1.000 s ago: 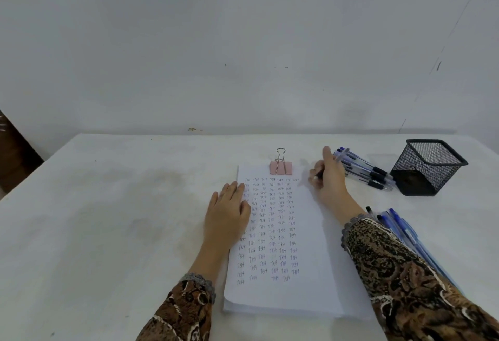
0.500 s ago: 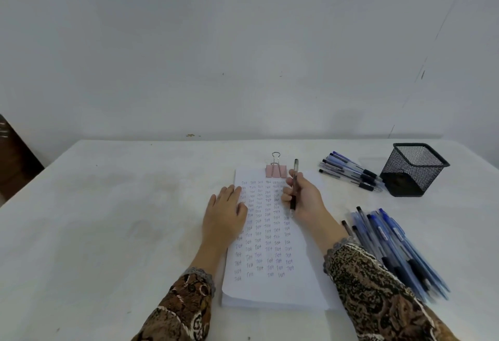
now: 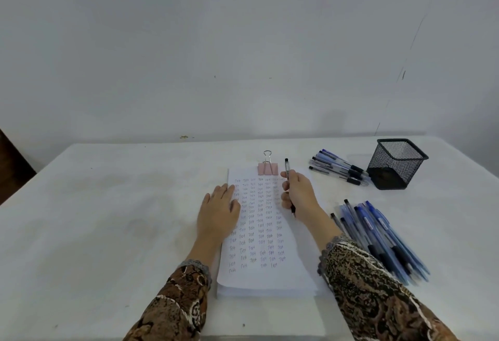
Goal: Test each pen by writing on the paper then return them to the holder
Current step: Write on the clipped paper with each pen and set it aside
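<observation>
Right hand [image 3: 298, 195] grips one pen [image 3: 287, 170], fingers curled round the barrel, over the right part of the paper [image 3: 270, 276]. The pen lies almost along the long side of the sheet. Its back end sticks out past the fingers toward the wall, just beside the pink clip [image 3: 267, 168]. Its dark tip comes out below the hand and points toward the person. The tip is at the blank margin, right of the written columns; whether it touches the sheet I cannot tell.

Left hand [image 3: 219, 212] lies flat with straight fingers and holds nothing. Its palm is on the table [image 3: 108, 219] and its fingertips rest over the left edge of the paper, on the first column.

The paper is a thick stack, and its top sheet carries rows of short blue words. The black mesh holder [image 3: 395, 163] stands at the far right, well apart from the held pen. The far pens [image 3: 339, 167] lie in a bunch just left of the holder. The near pens [image 3: 383, 238], a bigger bunch, lie on the table right of the paper, beside the right sleeve [image 3: 378, 300].
</observation>
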### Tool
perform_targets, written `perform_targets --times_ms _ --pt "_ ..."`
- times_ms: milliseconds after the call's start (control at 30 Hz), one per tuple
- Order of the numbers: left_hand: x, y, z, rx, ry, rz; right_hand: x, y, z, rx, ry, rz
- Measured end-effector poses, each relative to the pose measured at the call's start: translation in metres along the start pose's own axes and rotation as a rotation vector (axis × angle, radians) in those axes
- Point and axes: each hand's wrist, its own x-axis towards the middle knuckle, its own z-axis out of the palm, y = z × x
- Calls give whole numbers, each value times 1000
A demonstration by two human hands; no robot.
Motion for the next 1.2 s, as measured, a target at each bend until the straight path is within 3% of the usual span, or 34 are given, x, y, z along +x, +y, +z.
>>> perform_targets --times_ms 133,233,300,400,467,567,800,900,1000,1100,1200 --pt "-1 -1 1 24 34 25 -9 -35 -25 -388 56 -75" --pt "-1 -1 1 24 43 30 -10 -62 -63 -896 148 -182" --pt "-1 0 1 33 50 41 -11 -72 -91 -1181 228 -108" --pt "-1 0 0 34 49 45 -20 -72 -123 -1406 244 80" --pt "0 0 0 33 44 43 -26 -67 -138 -1453 172 228" --pt "1 0 0 35 46 43 -34 -65 -146 -1300 96 393" --pt "2 -2 3 31 51 52 -29 -81 -143 -1222 85 380" --pt "0 -1 2 22 53 51 -18 -90 -138 -1220 119 283" --pt "0 -1 2 21 54 41 1 -95 -125 -1283 123 74" --pt "1 -2 3 13 66 34 22 -86 -103 -1410 3 -120" --pt "1 -2 3 5 72 36 54 -59 -98 -1596 -125 -189"
